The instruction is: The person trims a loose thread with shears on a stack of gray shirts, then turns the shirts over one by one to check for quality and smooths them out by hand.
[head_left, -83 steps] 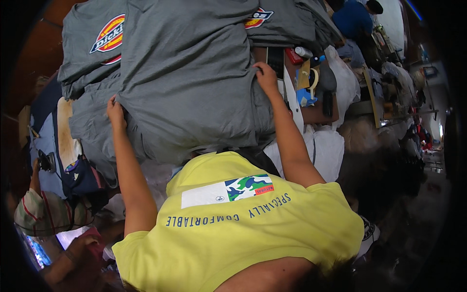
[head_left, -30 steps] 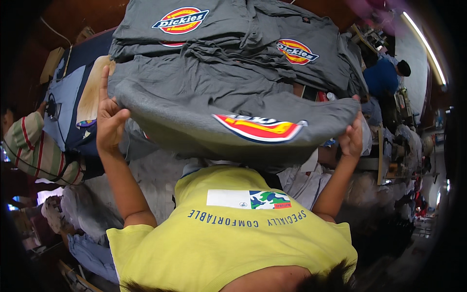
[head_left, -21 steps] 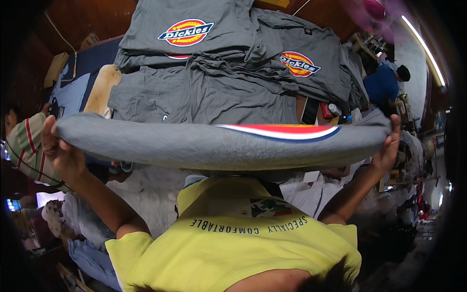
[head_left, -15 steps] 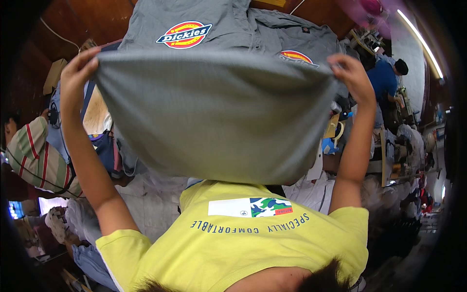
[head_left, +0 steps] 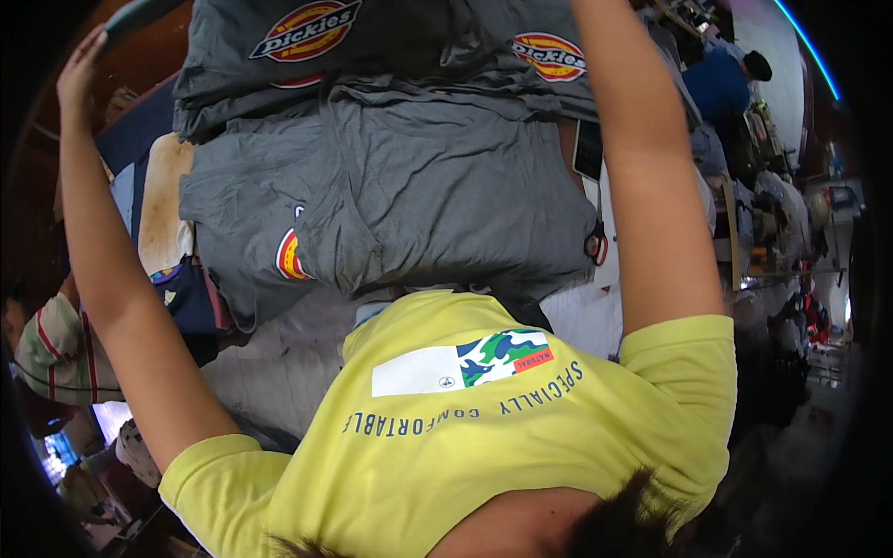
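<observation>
My left hand [head_left: 80, 79] is raised at the far left, fingers pinched on the edge of a grey T-shirt [head_left: 139, 11] that runs out of the top of the picture. My right arm [head_left: 651, 167] stretches up past the upper edge, so the right hand is out of sight. Between my arms, a rumpled grey T-shirt [head_left: 446, 177] lies in front of me, part of a red and yellow printed emblem showing on it. Beyond it, more grey shirts [head_left: 223, 88] lie in a heap with large emblems facing up.
Scissors [head_left: 596, 245] with dark and red handles and a dark phone-like slab [head_left: 588, 149] lie beside the shirts at right. A light brown board [head_left: 166, 209] and a dark blue bag [head_left: 193, 302] are at left. A person in blue [head_left: 718, 82] works far right; a striped sleeve [head_left: 58, 353] shows left.
The grey T-shirt stretched between both hands has moved up and away, uncovering the shirts beneath. My left hand rose to the left; my right hand went out of view at the top.
</observation>
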A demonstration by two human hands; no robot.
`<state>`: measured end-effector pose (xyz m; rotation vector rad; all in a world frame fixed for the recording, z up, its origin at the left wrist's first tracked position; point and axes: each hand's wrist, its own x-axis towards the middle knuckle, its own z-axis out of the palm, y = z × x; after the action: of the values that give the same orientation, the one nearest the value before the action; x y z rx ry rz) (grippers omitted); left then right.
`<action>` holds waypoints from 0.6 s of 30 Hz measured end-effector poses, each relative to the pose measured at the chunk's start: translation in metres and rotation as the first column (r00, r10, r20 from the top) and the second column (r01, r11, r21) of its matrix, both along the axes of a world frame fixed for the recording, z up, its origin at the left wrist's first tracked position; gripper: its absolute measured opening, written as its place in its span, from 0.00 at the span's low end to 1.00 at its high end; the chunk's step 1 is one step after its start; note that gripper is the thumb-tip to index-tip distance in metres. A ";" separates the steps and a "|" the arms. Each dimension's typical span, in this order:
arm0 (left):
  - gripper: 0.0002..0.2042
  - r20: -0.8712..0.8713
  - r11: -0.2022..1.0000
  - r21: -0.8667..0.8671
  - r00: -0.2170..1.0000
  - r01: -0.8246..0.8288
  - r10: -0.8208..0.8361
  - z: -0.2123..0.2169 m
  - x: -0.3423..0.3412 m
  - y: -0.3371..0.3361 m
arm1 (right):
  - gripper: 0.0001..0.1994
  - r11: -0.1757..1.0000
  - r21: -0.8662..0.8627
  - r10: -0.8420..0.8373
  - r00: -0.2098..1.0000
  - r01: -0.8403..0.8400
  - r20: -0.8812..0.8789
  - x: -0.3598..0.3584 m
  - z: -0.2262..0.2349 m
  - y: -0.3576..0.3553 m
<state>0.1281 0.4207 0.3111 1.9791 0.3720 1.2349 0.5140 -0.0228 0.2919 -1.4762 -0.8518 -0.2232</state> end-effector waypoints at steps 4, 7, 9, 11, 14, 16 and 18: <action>0.14 -0.156 0.984 -0.050 0.972 0.172 -0.177 -0.124 0.026 0.006 | 0.02 0.967 -0.128 0.247 0.930 -0.219 0.273 0.016 -0.133 -0.043; 0.06 -0.500 0.989 -0.090 0.853 0.121 -0.150 -0.165 -0.038 -0.136 | 0.07 0.911 -0.413 -0.016 0.999 0.003 -0.028 -0.100 -0.199 -0.097; 0.04 -0.558 0.896 -0.317 0.702 0.311 -0.442 -0.220 -0.057 -0.200 | 0.10 0.857 -0.513 -0.179 0.962 0.049 -0.208 -0.133 -0.249 -0.165; 0.07 -0.627 0.880 -0.365 0.619 0.303 -0.473 -0.254 -0.083 -0.273 | 0.09 0.737 -0.648 -0.354 0.927 0.193 -0.126 -0.185 -0.281 -0.227; 0.16 -0.738 0.937 -0.113 0.604 0.330 -0.301 -0.268 -0.107 -0.348 | 0.12 0.464 -0.795 -0.543 0.835 0.390 0.093 -0.253 -0.309 -0.299; 0.21 -0.776 0.948 0.184 0.630 0.260 -0.022 -0.277 -0.117 -0.373 | 0.15 0.413 -0.837 -0.556 0.827 0.360 0.081 -0.282 -0.306 -0.310; 0.23 -0.782 0.939 0.247 0.621 0.239 0.048 -0.282 -0.116 -0.387 | 0.19 0.376 -0.858 -0.536 0.837 0.350 0.106 -0.299 -0.306 -0.318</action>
<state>0.0118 0.0341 0.0286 2.7423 0.4849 0.2757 0.2154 -0.3408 -0.0142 -2.6594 -0.3312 -0.0299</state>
